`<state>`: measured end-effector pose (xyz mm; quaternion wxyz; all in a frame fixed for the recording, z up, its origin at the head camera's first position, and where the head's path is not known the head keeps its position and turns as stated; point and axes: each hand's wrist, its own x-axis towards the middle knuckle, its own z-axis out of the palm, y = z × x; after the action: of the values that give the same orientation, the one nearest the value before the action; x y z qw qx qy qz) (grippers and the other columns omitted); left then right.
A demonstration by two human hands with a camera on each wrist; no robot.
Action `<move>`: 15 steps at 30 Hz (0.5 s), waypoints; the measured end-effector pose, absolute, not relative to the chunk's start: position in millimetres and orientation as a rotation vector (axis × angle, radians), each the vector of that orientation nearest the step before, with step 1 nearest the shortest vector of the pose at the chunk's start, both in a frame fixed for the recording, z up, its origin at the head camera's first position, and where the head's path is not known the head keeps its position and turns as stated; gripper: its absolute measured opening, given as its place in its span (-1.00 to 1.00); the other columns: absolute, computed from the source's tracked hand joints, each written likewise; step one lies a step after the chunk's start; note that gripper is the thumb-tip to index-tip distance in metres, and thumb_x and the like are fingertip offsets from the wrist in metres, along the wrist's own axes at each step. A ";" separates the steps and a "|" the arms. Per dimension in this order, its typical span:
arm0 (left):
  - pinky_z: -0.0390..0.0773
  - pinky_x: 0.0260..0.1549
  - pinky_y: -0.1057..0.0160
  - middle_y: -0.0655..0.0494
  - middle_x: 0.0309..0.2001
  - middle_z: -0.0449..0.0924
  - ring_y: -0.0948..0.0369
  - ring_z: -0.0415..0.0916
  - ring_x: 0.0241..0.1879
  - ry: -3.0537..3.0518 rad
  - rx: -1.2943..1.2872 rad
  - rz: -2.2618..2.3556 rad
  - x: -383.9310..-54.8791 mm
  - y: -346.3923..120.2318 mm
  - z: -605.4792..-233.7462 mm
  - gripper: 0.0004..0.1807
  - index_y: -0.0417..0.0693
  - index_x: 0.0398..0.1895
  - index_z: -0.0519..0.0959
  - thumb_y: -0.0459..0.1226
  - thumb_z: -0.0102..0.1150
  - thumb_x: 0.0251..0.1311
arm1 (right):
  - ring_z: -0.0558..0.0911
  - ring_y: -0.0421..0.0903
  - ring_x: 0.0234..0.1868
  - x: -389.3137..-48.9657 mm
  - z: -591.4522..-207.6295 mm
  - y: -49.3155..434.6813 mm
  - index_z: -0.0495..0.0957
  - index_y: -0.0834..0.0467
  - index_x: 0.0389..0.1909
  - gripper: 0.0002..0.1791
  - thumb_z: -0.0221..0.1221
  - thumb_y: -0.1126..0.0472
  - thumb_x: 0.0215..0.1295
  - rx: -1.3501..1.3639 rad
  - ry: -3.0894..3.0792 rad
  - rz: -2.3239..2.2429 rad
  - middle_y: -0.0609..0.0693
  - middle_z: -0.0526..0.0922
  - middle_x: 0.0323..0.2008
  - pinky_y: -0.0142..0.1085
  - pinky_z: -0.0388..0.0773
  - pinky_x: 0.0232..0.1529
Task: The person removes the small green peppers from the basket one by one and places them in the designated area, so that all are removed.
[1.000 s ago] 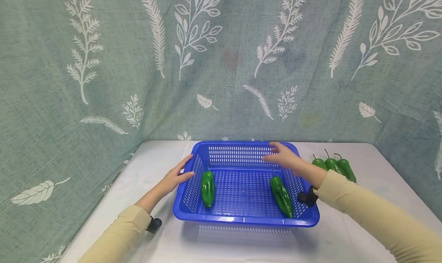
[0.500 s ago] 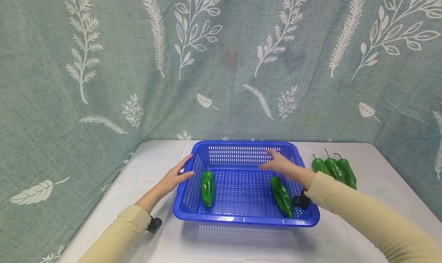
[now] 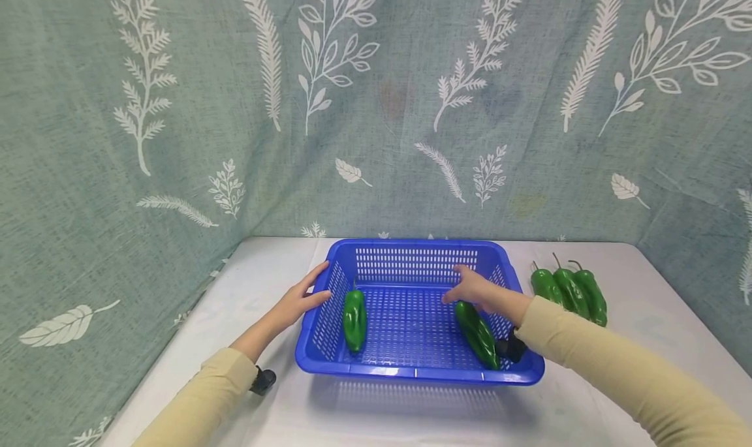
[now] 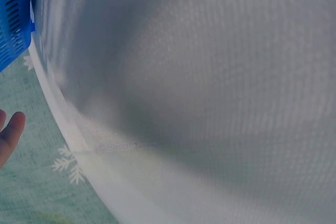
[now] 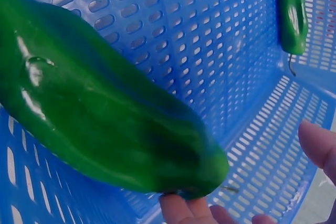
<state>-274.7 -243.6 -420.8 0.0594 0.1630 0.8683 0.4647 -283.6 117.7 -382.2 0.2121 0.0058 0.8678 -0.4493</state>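
Loosely spread, right fingers [image 5: 181, 211] touch a green pepper [image 3: 478, 336], stem [image 5: 229, 188] partly hidden; straight left fingers [image 3: 313, 277] touch a basket [image 3: 384, 371].

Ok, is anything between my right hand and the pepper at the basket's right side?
Nothing visible stands between them: your right hand is inside the blue basket, its fingers apparently touching that pepper near its stem. The other pepper lies at the opposite side.

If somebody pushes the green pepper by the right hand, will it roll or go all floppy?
The green pepper might roll a little, because its sides are rounded, though its bumpy, tapered shape could make it wobble. Its shiny skin may feel slippery to the right hand. It probably won't flop, since it looks plump.
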 end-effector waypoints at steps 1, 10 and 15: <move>0.36 0.05 -0.17 -0.31 0.35 0.02 -0.30 0.19 0.20 2.622 0.480 1.413 -274.9 -243.5 -420.6 -0.25 0.12 0.44 -0.08 -0.01 -0.03 0.25 | 0.26 0.32 0.22 -283.3 -382.8 117.4 -0.08 0.27 0.37 -0.07 0.24 0.35 0.01 0.016 2.406 -1.247 0.39 0.13 0.27 0.27 0.24 0.09; 0.37 0.06 -0.13 -0.26 0.37 0.01 -0.27 0.18 0.22 2.612 0.442 1.420 -273.9 -242.9 -419.8 -0.27 0.09 0.44 -0.08 -0.10 -0.02 0.26 | 0.28 0.32 0.20 -280.0 -388.6 115.3 0.03 0.25 0.35 -0.08 0.28 0.37 -0.04 -0.001 2.341 -1.158 0.37 0.24 0.21 0.18 0.36 0.04; 0.37 0.06 -0.13 -0.27 0.36 0.02 -0.28 0.20 0.21 2.601 0.457 1.436 -275.9 -243.0 -421.5 -0.26 0.11 0.44 -0.08 -0.07 -0.02 0.25 | 0.27 0.35 0.20 -278.0 -390.1 115.6 0.13 0.22 0.31 -0.13 0.29 0.37 -0.08 -0.018 2.293 -1.069 0.41 0.22 0.22 0.22 0.34 0.03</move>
<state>-275.9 -243.0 -421.5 0.0676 0.1517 0.8633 0.4765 -278.0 115.6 -390.1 0.3010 -0.0067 0.8643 -0.4029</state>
